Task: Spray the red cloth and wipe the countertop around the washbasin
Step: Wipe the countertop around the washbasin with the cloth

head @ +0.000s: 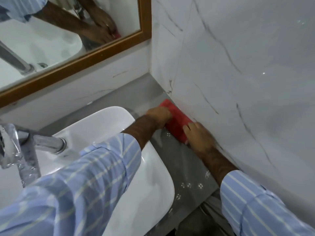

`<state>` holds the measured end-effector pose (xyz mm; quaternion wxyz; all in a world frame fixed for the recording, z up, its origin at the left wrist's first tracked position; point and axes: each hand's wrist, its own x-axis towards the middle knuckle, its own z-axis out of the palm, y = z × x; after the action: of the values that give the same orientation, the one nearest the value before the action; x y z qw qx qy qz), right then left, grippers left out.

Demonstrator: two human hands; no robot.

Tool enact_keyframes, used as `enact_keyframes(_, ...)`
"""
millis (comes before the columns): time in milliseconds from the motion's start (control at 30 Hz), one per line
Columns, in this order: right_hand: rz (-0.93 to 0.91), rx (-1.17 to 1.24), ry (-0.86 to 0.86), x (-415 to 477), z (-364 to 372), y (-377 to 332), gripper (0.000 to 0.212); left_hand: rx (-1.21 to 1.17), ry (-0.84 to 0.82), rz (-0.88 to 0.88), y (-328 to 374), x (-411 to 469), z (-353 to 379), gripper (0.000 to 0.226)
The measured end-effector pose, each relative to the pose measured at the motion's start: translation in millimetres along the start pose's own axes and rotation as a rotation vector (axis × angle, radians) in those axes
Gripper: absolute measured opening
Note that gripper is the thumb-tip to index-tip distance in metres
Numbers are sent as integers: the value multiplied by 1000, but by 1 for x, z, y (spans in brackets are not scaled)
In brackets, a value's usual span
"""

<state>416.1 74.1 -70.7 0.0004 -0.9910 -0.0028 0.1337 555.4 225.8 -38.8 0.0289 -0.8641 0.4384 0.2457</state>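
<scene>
Sleeves (95,176) in blue stripes fill the bottom of my view, and from them both arms reach to the strip of counter (172,159) right of the basin (119,120). Left hand (159,114) is curled down on the far end of the cloth (175,121), fingers bent over its edge; right hand (198,134) lies flatter, fingers spread and pressing the near end. Between them the red cloth lies flat on the grey counter, its long side hard against the foot of the marble wall (238,74).

I judge the job to be in its wiping stage. No spray bottle shows anywhere, and I cannot tell from here whether the cloth is damp, so I take the spraying as done without being sure. This right-hand strip is being worked now. Counter behind the basin, under the mirror (68,40), and the side past the tap (42,143) look untouched from what I see, though most of that is out of frame.

No brand, label or writing is readable on anything; the pale specks on the counter look like light glints, not print.
</scene>
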Motion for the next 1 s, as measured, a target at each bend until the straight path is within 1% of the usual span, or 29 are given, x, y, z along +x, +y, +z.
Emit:
enact_keyframes(33,9,10,-40,-6,5,1,41,-31,22,-49,1,-4,-1,31)
enact_keyframes(67,30,36,-40,-10,7,2,44,-77,99,-114,1,-11,-6,29)
enact_keyframes(133,41,110,8,-16,5,3,46,-187,356,-241,-2,-29,-11,29)
enact_keyframes(167,8,141,47,-14,4,3,48,-221,493,-339,-5,-41,-12,32)
enact_keyframes(200,-32,151,110,-8,5,4,51,-191,589,-435,-7,-55,-8,38)
enact_keyframes(233,-77,146,180,3,4,4,54,-139,629,-544,-8,-67,-1,50)
enact_keyframes(267,-115,141,223,16,3,4,57,-141,604,-660,-7,-79,7,63)
enact_keyframes(300,-148,133,234,30,3,2,59,-191,555,-750,-3,-89,16,73)
enact_keyframes(333,-178,122,223,44,4,-1,59,-244,523,-799,2,-95,25,78)
enact_keyframes(400,-207,80,150,66,16,-6,65,-291,521,-822,13,-96,38,78)
enact_keyframes(467,-221,50,89,76,32,-10,69,-289,529,-842,19,-92,42,76)
enact_keyframes(567,-217,56,118,75,54,-23,71,-272,516,-887,19,-89,46,75)
enact_keyframes(700,-415,23,142,41,73,-31,69,-284,498,-883,21,-89,43,74)
enact_keyframes(767,-449,7,131,22,78,-16,69,-287,491,-887,21,-90,41,74)
enact_keyframes(800,-412,5,134,17,79,-6,69,-286,485,-893,21,-90,41,74)
enact_keyframes(867,-239,24,175,15,77,6,68,-275,478,-904,21,-90,41,73)
enact_keyframes(933,-47,67,197,24,74,1,68,-272,476,-906,21,-89,41,73)
enact_keyframes(1000,38,99,221,38,72,-18,68,-269,476,-905,21,-89,42,73)
